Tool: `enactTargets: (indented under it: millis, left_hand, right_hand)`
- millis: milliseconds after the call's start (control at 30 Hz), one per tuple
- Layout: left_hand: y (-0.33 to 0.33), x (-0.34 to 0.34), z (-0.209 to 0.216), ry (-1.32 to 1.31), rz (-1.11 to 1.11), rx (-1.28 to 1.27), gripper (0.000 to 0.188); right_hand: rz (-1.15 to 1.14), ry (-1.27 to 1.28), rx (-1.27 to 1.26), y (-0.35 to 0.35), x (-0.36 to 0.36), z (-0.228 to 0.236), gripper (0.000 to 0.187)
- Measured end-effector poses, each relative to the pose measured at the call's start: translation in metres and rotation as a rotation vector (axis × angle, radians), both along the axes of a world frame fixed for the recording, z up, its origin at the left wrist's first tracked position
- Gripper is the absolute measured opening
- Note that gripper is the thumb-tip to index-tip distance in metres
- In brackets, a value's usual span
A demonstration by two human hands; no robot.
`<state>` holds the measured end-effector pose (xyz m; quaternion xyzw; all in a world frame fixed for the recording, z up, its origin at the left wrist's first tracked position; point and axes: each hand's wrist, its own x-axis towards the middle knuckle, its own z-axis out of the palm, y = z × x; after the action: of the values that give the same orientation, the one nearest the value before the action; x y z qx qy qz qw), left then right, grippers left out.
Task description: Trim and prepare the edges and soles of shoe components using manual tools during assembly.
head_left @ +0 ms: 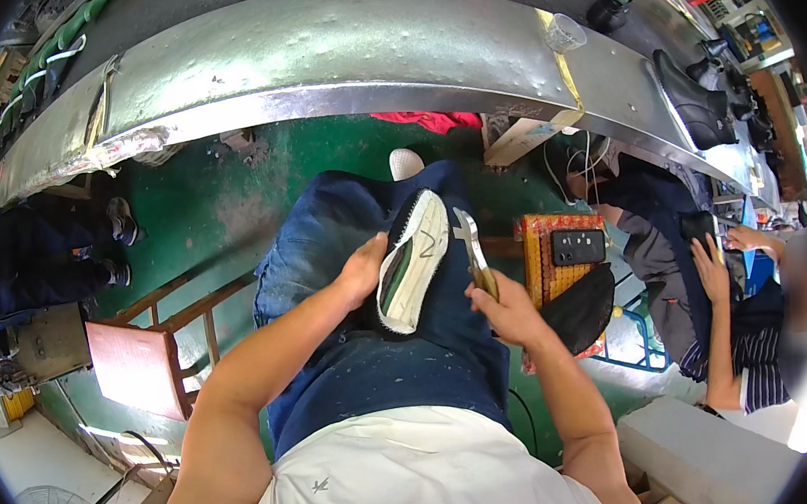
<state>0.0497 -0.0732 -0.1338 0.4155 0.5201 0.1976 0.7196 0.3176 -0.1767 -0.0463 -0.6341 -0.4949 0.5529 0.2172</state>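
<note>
Over my lap, my left hand (365, 267) grips a shoe upper on a last (412, 275), turned bottom up. Its underside is pale with a handwritten mark, a jagged trimmed edge runs round it, and dark material with a green strip shows along the side. My right hand (509, 311) is closed round the wooden handle of a metal-headed hand tool (474, 251). The tool points away from me, just right of the shoe and apart from it. Its exact kind is hard to make out.
A metal-topped bench (309, 54) crosses in front, with black boots (696, 106) at its right. On my right are a woven seat (542, 240) bearing a phone (579, 246) and black cloth (581, 308). A wooden stool (135, 367) stands left. Another person sits right, holding a phone.
</note>
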Motion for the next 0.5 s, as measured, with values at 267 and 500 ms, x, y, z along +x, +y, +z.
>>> enactTargets:
  millis: [267,500]
  left_hand:
    - [-0.023,0.000,-0.020,0.078,0.007,0.247,0.062]
    - [-0.033,0.004,0.010,0.286,-0.103,0.525,0.056]
  right_hand:
    - [0.512,-0.142,-0.161,0.034,0.008,0.059,0.049]
    - [0.821,-0.327,-0.293,0.085,-0.009,0.093,0.041]
